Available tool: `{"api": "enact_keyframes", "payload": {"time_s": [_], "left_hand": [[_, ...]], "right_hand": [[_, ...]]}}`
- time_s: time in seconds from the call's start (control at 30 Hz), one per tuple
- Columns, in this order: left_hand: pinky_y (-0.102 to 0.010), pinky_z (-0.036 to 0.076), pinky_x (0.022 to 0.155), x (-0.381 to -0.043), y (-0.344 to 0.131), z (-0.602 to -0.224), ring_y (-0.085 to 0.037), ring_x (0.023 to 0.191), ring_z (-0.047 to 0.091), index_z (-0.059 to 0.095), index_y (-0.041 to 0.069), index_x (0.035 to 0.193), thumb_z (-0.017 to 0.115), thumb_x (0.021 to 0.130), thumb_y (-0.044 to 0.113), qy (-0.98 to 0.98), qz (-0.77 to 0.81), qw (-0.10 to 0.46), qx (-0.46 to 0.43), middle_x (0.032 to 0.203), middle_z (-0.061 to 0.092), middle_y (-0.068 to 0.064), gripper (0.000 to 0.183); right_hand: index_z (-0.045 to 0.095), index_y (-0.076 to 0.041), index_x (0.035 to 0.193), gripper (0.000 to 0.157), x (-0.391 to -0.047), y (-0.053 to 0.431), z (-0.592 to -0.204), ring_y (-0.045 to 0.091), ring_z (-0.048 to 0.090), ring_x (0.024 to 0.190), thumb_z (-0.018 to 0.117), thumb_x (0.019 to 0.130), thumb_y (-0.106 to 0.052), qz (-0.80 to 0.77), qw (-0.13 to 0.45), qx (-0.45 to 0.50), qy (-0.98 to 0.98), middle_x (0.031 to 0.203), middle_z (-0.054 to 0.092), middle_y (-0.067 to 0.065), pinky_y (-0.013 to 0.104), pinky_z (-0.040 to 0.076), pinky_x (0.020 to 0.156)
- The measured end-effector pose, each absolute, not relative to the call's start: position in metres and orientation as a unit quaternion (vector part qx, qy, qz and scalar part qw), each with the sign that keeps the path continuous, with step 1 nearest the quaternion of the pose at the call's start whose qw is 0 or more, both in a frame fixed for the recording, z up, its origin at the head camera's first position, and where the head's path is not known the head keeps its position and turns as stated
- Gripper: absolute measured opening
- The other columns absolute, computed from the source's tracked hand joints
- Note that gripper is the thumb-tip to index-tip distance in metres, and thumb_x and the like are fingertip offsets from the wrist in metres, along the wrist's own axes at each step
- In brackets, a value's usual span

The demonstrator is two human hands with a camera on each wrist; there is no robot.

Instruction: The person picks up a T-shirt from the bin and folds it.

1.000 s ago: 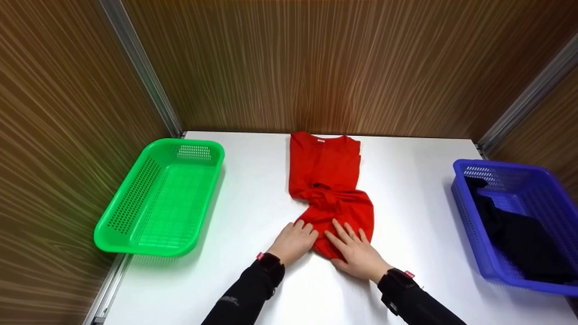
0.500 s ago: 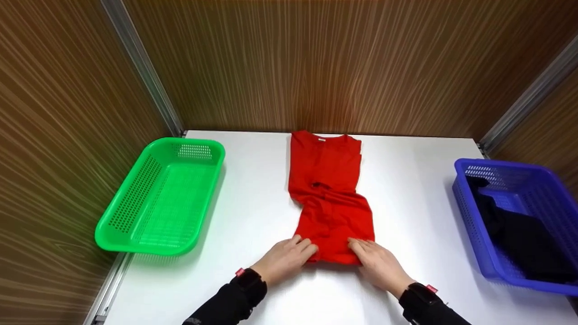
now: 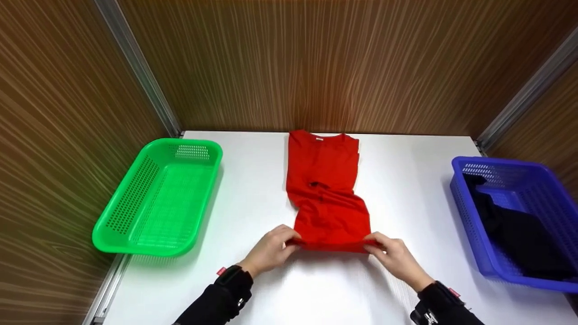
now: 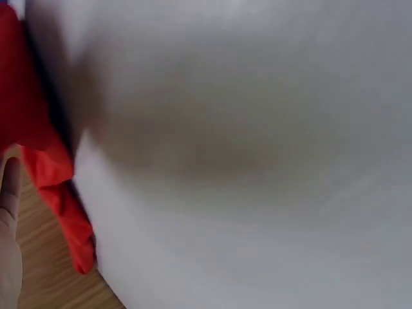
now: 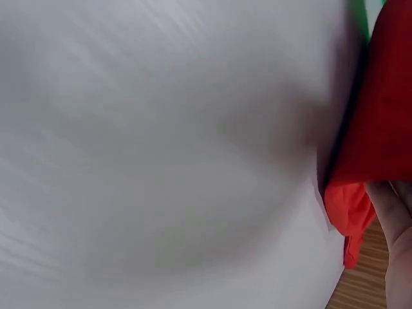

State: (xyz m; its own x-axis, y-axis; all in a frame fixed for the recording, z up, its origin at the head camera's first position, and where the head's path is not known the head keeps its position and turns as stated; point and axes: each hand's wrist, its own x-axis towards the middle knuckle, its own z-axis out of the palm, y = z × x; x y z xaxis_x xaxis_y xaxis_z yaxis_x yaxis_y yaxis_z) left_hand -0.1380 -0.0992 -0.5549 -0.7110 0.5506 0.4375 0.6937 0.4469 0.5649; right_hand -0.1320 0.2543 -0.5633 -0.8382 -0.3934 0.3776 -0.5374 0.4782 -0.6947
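Note:
A red shirt (image 3: 323,167) lies lengthwise on the white table, its collar with a small white label at the far end and its sides folded in. Wrinkles cross its middle. My left hand (image 3: 272,248) pinches the near left corner of the hem between thumb and fingers. At the near right corner, my right hand (image 3: 397,258) pinches the hem the same way. Between the hands the near edge is lifted a little and casts a shadow. In the right wrist view, red cloth (image 5: 386,122) hangs at the fingers; the left wrist view shows the cloth (image 4: 22,90) at its left edge.
On the left of the white table (image 3: 253,180) stands a green basket (image 3: 174,203) with nothing in it. A blue basket (image 3: 467,216) on the right holds black cloth (image 3: 524,239). Wood-grain panels (image 3: 316,67) close off the back and sides.
My hands have gone from pressing and smoothing the lower cloth to pinching the two near corners, moving farther apart. The lower part has been spread flatter, and its near edge is now raised.

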Motion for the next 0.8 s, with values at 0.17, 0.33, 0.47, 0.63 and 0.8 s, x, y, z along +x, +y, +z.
{"api": "enact_keyframes", "payload": {"time_s": [0.17, 0.33, 0.47, 0.63, 0.8], "left_hand": [[-0.027, 0.056, 0.083, -0.134, -0.103, -0.528, -0.013, 0.092, 0.066, 0.069, 0.006, 0.105, 0.073, 0.092, 0.003, -0.809, -0.467, 0.063, -0.352, 0.099, 0.07, -0.003, 0.014], [-0.025, 0.056, 0.085, -0.132, -0.103, -0.501, -0.013, 0.096, 0.069, 0.069, 0.007, 0.111, 0.064, 0.097, -0.002, -0.788, -0.468, 0.053, -0.396, 0.104, 0.073, -0.004, 0.017], [-0.025, 0.054, 0.095, -0.133, -0.102, -0.482, -0.013, 0.109, 0.071, 0.072, 0.006, 0.121, 0.058, 0.099, -0.006, -0.761, -0.47, 0.011, -0.446, 0.115, 0.075, -0.005, 0.028], [-0.025, 0.053, 0.097, -0.131, -0.1, -0.461, -0.01, 0.111, 0.07, 0.074, 0.005, 0.12, 0.055, 0.099, -0.009, -0.731, -0.472, -0.085, -0.486, 0.116, 0.076, -0.003, 0.032], [-0.026, 0.053, 0.097, -0.134, -0.1, -0.449, -0.006, 0.112, 0.068, 0.075, 0.009, 0.12, 0.053, 0.097, -0.011, -0.734, -0.477, -0.158, -0.456, 0.117, 0.076, 0.001, 0.038]], "right_hand": [[0.072, -0.006, 0.106, 0.012, -0.131, 0.261, -0.538, 0.007, 0.07, 0.083, 0.069, 0.095, -0.003, 0.519, -0.001, 0.205, -0.83, 0.094, 0.076, 0.007, 0.023, 0.057, 0.072], [0.07, -0.004, 0.112, 0.013, -0.129, 0.264, -0.516, 0.009, 0.069, 0.085, 0.063, 0.1, -0.007, 0.551, -0.046, 0.21, -0.806, 0.097, 0.074, 0.008, 0.027, 0.057, 0.072], [0.069, -0.001, 0.112, 0.014, -0.128, 0.265, -0.506, 0.01, 0.07, 0.083, 0.061, 0.101, -0.003, 0.577, -0.081, 0.235, -0.778, 0.098, 0.074, 0.007, 0.029, 0.059, 0.068], [0.07, -0.002, 0.116, 0.018, -0.126, 0.266, -0.496, 0.011, 0.07, 0.086, 0.059, 0.101, -0.002, 0.593, -0.151, 0.258, -0.748, 0.104, 0.074, 0.002, 0.031, 0.059, 0.07], [0.07, -0.001, 0.116, 0.019, -0.128, 0.266, -0.486, 0.008, 0.068, 0.088, 0.059, 0.101, -0.002, 0.591, -0.177, 0.265, -0.741, 0.105, 0.073, -0.002, 0.028, 0.057, 0.073]]}}
